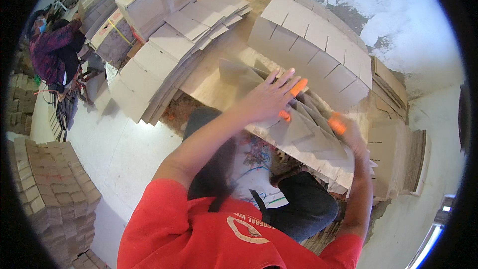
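Note:
A grey-brown cardboard divider [311, 132], made of several thin strips set crosswise, lies partly fanned on a wooden board in front of me. My left hand [269, 98] is over its far left part, fingers stretched out and apart, with orange covers on some fingertips. My right hand [349, 132] is at the divider's right end, an orange cover on one finger; it is smeared by motion, and its grip cannot be made out. Left of my left hand, a blurred cardboard sheet [231, 72] stands up from the board.
A long row of slotted cardboard strips [311, 32] stands behind the divider. At the left lie stacked cardboard sheets [164, 52] beside a large carton [157, 0]. More sheets [396, 157] stand at the right by the wall. Bundled cardboard [55, 189] is piled lower left. Another person [55, 52] sits far left.

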Tool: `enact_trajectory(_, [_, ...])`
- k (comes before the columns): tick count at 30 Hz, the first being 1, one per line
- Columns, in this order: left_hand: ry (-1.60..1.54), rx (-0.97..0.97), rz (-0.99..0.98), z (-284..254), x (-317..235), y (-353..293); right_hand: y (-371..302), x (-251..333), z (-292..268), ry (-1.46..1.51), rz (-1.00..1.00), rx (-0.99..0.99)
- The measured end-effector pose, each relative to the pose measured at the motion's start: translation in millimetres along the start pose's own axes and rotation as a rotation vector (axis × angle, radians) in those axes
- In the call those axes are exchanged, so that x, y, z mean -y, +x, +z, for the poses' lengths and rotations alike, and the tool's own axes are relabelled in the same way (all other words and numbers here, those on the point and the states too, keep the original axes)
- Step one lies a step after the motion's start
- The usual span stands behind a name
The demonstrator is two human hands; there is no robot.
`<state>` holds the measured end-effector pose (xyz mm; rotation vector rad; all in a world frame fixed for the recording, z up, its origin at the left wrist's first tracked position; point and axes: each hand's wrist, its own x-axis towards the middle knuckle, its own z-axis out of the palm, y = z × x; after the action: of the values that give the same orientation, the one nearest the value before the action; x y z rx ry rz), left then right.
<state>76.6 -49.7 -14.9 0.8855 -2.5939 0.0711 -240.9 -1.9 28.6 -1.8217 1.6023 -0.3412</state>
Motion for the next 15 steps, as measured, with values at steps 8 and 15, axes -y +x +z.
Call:
enact_trajectory(8, [-0.313, 0.469, -0.047, -0.2, 25.8, 45.4, -11.2, 12.4, 40.1, -0.62, -0.046, -0.142])
enact_trajectory(15, [-0.038, -0.119, 0.093, -117.6, -1.2, -48.6, -66.3, 118.3, 15.7, -1.024, -0.476, -0.787])
